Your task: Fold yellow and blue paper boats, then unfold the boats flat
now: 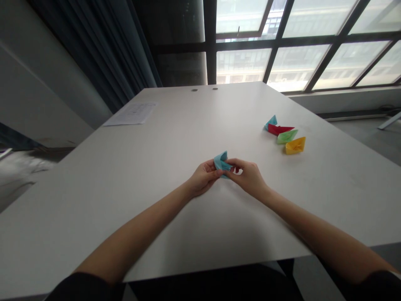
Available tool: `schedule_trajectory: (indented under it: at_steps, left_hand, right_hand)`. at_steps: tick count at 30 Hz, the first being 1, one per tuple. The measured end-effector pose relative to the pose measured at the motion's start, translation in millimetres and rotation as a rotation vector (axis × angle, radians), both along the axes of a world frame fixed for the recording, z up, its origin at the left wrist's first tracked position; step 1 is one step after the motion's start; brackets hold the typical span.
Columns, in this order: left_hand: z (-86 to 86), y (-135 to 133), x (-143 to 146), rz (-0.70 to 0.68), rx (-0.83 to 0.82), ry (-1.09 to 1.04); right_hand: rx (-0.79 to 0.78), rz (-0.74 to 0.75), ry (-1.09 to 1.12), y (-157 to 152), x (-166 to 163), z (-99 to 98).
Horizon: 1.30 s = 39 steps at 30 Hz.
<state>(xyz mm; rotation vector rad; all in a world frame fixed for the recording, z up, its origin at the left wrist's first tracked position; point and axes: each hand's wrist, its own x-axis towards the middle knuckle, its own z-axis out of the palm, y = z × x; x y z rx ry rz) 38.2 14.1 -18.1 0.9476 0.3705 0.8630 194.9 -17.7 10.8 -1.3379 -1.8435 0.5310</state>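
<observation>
My left hand (203, 177) and my right hand (247, 175) meet over the middle of the white table (125, 184). Both pinch a small folded piece of light blue paper (221, 161) between fingers and thumbs, just above the tabletop. The paper's upper fold sticks up past my left fingertips; its lower part is hidden by my fingers. Both forearms reach in from the near edge.
A row of finished paper boats lies to the right and farther back: teal (270, 122), red (280, 129), green (287, 136) and yellow (295, 145). A printed sheet (132, 113) rests at the far left. Windows and a dark curtain stand behind the table.
</observation>
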Motion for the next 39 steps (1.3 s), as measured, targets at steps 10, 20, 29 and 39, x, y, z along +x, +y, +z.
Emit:
schedule_trajectory:
  at_steps: [10, 20, 29, 39]
  left_hand:
    - [-1.6, -0.9, 1.0, -0.001, 0.042, 0.065]
    - [3.3, -2.5, 0.6, -0.042, -0.016, 0.019]
    - [1.8, 0.3, -3.4, 0.025, 0.013, 0.091]
    - [-4.8, 0.9, -1.8, 0.136, -0.025, 0.173]
  right_hand:
    - [0.208, 0.139, -0.232, 3.1, 6.1, -8.1]
    - [0.077, 0.03, -0.295, 2.9, 8.8, -4.5]
    - [-0.097, -0.062, 0.012, 7.0, 9.3, 1.7]
    - [-0.245, 0.094, 0.224, 13.7, 4.5, -16.2]
